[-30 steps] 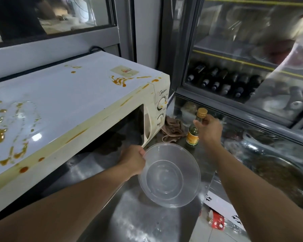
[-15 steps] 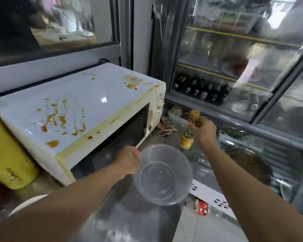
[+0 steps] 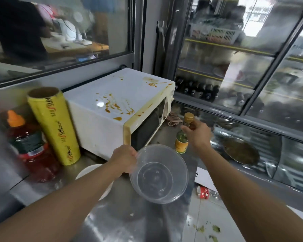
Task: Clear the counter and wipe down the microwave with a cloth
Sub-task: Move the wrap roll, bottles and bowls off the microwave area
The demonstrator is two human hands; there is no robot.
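1. Two things are in the person's hands: a clear plastic bowl [image 3: 159,173] and a small green bottle [image 3: 182,138] with a gold cap.
2. The left hand [image 3: 124,158] holds the bowl by its near-left rim, its grip clamped on the edge, with the bowl tilted over the front of the steel tabletop [image 3: 129,220].
3. The right hand [image 3: 198,134] has its grip closed round the neck of the bottle, just under the cap; the bottle is upright, and whether its base touches the tabletop cannot be told.
4. The white microwave [image 3: 115,110] sits on the tabletop behind the bowl, its top and front edge streaked with orange-brown sauce.
5. A crumpled brownish cloth [image 3: 173,119] lies on the tabletop beside the microwave's right end, just behind the bottle.
6. Left of the microwave stands a yellow roll [image 3: 54,126], leaning slightly, and left of that a red sauce bottle [image 3: 30,145] with an orange cap.
7. A white plate [image 3: 87,172] lies near the roll's base, partly hidden by the left forearm.
8. A glass-fronted display case [image 3: 243,75] runs along the right, with dark bottles on a shelf inside.
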